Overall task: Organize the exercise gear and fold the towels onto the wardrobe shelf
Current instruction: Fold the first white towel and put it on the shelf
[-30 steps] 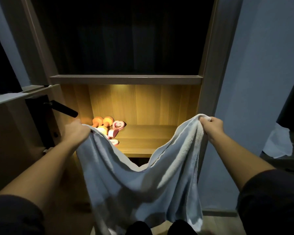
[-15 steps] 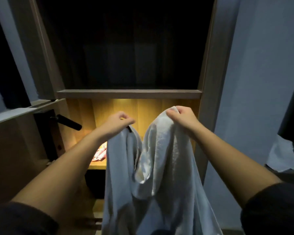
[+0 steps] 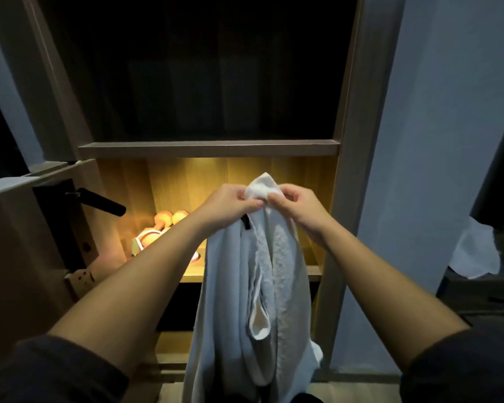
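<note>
A pale grey-white towel [image 3: 262,286] hangs folded in half lengthwise in front of the lit wardrobe shelf [image 3: 313,277]. My left hand [image 3: 230,205] and my right hand [image 3: 298,206] meet at its top, each pinching a corner, the two corners pressed together. The towel drops to the bottom of the view. On the shelf's left side lie orange dumbbells [image 3: 172,218] and a pink-and-white exercise ring [image 3: 146,239], partly hidden behind my left forearm.
The wardrobe door [image 3: 26,257] stands open at the left with a black lever handle [image 3: 102,202] sticking out. A dark upper compartment [image 3: 216,82] sits above the lit shelf. Another white cloth [image 3: 477,251] lies on dark furniture at the right.
My hands have come together from far apart, bringing the towel's two top corners to meet. The towel now hangs doubled and narrow instead of spread wide.
</note>
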